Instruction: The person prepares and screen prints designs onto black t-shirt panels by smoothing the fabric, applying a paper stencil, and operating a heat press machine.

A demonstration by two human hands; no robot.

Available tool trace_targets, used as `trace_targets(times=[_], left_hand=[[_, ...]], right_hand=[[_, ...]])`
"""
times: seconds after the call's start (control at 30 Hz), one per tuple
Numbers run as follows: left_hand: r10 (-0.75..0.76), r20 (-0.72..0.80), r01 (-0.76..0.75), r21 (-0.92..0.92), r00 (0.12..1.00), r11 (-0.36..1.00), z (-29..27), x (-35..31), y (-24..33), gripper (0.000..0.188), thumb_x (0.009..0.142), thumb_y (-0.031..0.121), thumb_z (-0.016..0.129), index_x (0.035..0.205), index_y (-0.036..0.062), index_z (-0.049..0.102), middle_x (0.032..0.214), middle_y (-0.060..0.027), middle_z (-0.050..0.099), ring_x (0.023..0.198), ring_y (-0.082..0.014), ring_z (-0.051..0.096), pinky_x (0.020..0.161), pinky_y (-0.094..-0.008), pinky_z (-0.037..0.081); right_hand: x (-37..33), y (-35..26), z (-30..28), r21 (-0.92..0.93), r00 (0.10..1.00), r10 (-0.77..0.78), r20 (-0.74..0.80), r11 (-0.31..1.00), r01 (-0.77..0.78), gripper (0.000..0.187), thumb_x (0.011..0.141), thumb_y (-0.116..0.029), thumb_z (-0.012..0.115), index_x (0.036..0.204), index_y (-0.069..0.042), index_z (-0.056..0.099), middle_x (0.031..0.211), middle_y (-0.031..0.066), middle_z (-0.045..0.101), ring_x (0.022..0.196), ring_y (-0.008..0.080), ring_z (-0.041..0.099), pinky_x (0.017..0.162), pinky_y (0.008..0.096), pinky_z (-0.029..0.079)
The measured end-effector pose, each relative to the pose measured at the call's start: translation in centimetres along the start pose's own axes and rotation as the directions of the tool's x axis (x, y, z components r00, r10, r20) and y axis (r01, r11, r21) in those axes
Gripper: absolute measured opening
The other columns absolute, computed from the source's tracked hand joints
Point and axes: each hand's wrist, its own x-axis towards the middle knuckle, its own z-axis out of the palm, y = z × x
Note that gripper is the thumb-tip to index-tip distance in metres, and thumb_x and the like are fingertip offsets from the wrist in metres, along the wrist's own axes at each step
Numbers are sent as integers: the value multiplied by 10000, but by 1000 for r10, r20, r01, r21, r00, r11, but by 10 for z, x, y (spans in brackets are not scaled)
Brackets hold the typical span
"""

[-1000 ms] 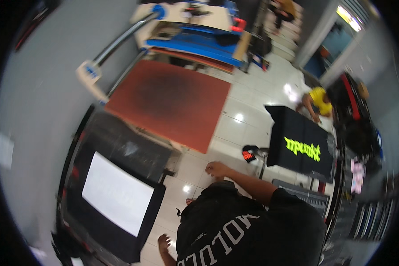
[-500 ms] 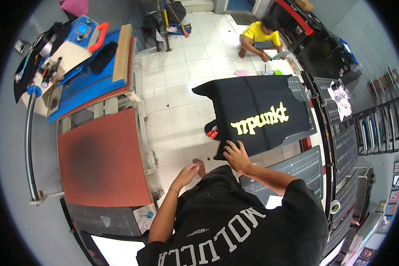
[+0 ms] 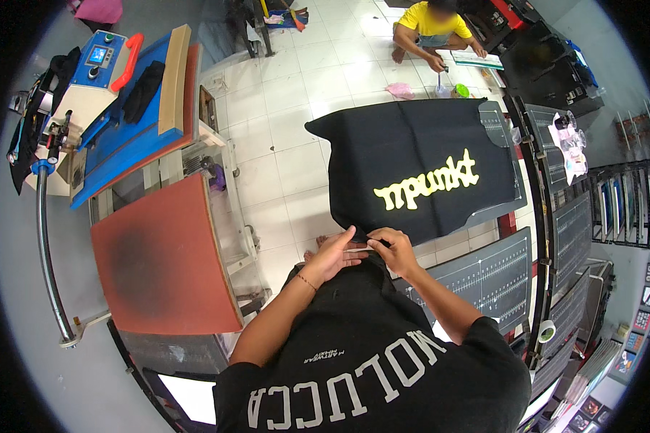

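A black T-shirt (image 3: 404,137) with yellow-green lettering lies stretched over a dark platen (image 3: 497,119), whose far right end shows past the cloth. Both my hands are at the shirt's near left edge. My right hand (image 3: 396,250) pinches the cloth there between thumb and fingers. Beside it, my left hand (image 3: 331,258) has its thumb on the same edge and the other fingers stretched out just below; the cloth seems to sit between them. The lettering lies to the right of my hands, untouched.
To the left stand a reddish-brown board (image 3: 166,252) and a blue heat press (image 3: 123,144) with a red handle. Bare dark platens (image 3: 477,281) lie on the right. Someone in a yellow shirt (image 3: 430,25) crouches on the tiled floor (image 3: 282,137) beside a green-topped pot (image 3: 460,91).
My left hand has come up and right to the shirt's edge. My right hand has gone from lying on the cloth to pinching its edge. A dark item with orange print has gone from view.
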Motion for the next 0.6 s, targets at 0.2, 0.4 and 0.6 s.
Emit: trace_targets(times=[0.2,0.4,0.6], left_hand=[[77,-8,-76,88,997,993,-10,5,-7,256,996,230,515,1199,76,538,1153,-63,631,1017,-200,652,810,-296,495],[91,20,-93,107,996,990,-7,-2,-8,292,998,211,501,1269,104,483,1175,-65,623,1058,-203,639,868,-331,480],[104,42,-108,101,994,989,-10,-1,-10,274,999,207,512,1251,102,495,1155,-60,625,1040,-191,645,849,-319,493]], right_hand=[[1,2,-3,233,935,329,133,907,-352,163,885,-148,690,923,9,711,963,119,717,853,201,679,757,309,513],[5,-11,1,173,960,272,69,944,-280,226,852,-192,737,1003,-28,703,921,100,716,827,184,676,740,300,510],[12,-14,6,142,973,226,52,963,-231,251,822,-212,764,967,-25,681,937,104,709,859,198,680,753,320,517]])
